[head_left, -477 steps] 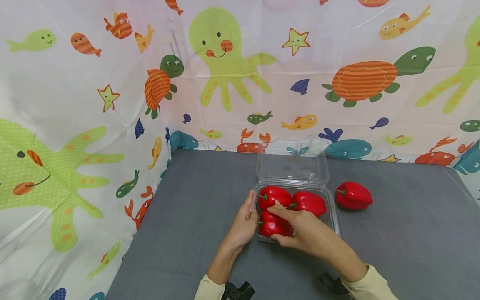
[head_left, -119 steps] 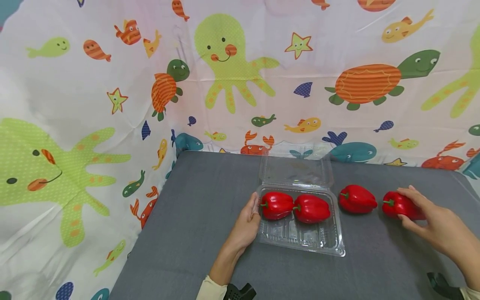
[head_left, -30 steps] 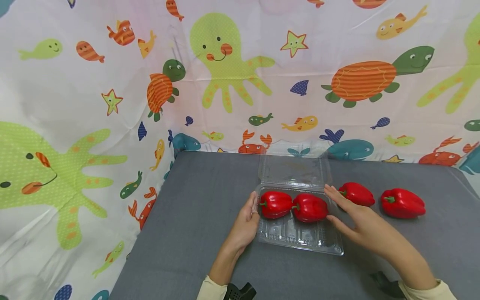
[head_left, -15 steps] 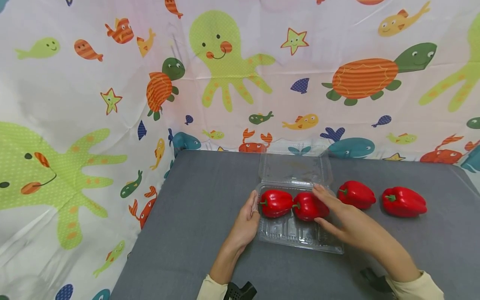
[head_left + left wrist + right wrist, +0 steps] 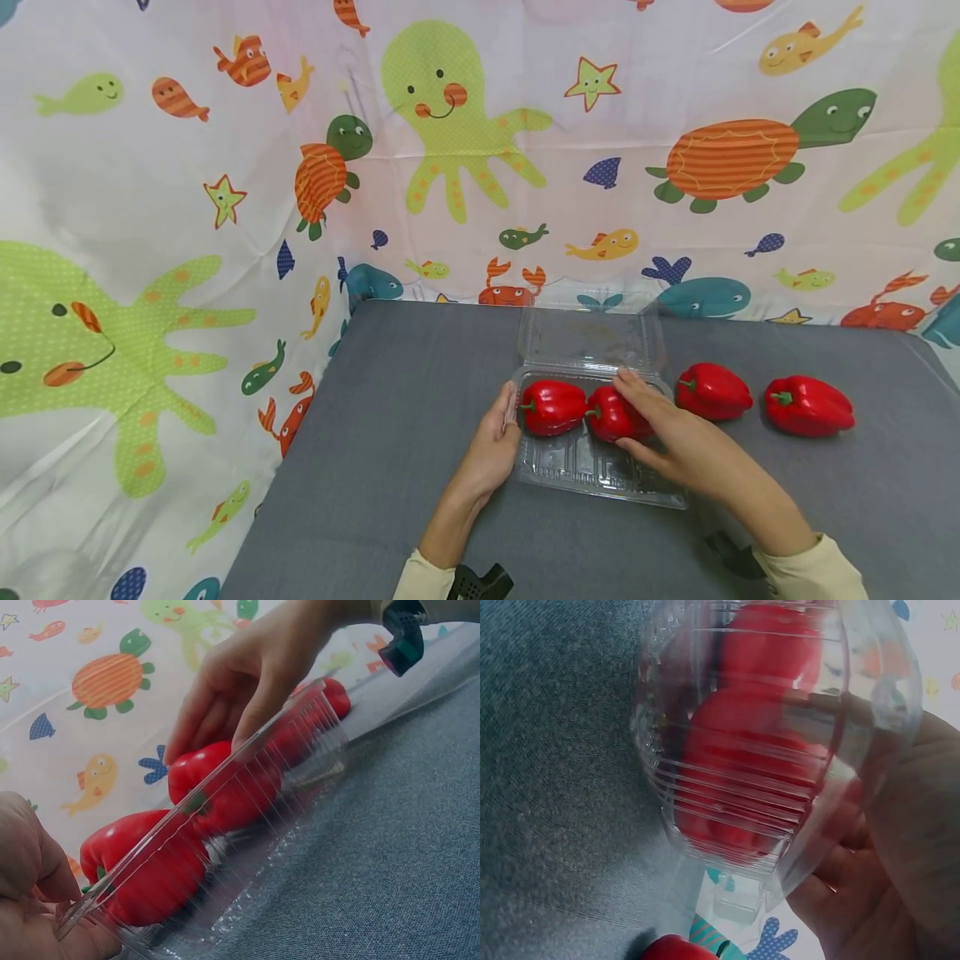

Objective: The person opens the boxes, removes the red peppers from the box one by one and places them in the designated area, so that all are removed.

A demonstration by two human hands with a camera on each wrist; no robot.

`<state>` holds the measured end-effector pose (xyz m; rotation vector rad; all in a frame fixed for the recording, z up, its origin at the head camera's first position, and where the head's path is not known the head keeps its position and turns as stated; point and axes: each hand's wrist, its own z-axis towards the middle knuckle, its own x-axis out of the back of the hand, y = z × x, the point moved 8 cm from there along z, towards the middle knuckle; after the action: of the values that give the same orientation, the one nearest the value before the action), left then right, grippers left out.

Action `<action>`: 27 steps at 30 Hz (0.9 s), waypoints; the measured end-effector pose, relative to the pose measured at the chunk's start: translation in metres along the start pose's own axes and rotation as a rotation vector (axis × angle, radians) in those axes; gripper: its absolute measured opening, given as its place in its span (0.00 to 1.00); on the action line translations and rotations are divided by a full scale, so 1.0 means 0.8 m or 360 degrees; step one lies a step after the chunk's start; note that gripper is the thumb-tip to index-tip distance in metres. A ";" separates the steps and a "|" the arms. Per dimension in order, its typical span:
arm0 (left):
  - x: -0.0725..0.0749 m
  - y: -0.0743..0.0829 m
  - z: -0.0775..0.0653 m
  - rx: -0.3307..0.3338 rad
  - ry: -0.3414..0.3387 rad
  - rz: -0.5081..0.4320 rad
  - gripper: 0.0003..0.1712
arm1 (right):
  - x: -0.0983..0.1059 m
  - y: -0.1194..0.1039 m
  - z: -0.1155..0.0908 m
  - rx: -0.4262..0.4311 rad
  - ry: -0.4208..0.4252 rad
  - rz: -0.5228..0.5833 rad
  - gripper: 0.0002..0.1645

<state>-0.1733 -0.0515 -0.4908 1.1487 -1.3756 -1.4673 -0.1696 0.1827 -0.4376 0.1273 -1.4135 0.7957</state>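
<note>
Two red bell peppers lie in the back part of a clear plastic clamshell box. My left hand grips the box's left wall, thumb inside and fingers outside. Beside it is the left pepper, also seen through the clear wall in the left wrist view. My right hand holds the right pepper from above, with the thumb on its near side and the fingers on its far side. That pepper still sits in the box, partly covered by the hand. In the right wrist view it looks blurred through the plastic.
Two more red bell peppers rest on the grey tabletop to the right of the box, a nearer one and a farther one. The box's lid lies folded back toward the patterned curtain.
A third pepper left the box's front part and was set on the table at the far right. My right hand then came back left to the right pepper; the left hand kept its hold.
</note>
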 end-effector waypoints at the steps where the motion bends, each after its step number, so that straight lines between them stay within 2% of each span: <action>1: 0.000 0.000 0.000 0.0000 -0.0002 0.0001 0.40 | -0.001 0.000 0.000 -0.0004 -0.0003 -0.0002 0.59; 20: -0.003 0.004 -0.003 -0.0023 -0.0011 0.0004 0.39 | -0.011 0.003 0.003 -0.0053 0.0015 -0.0080 0.59; 27: -0.003 0.002 -0.001 -0.0028 -0.0002 0.0007 0.39 | -0.012 0.007 0.005 -0.0073 0.0015 -0.0043 0.59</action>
<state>-0.1717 -0.0497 -0.4892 1.1329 -1.3627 -1.4746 -0.1757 0.1807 -0.4472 0.1068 -1.4173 0.7401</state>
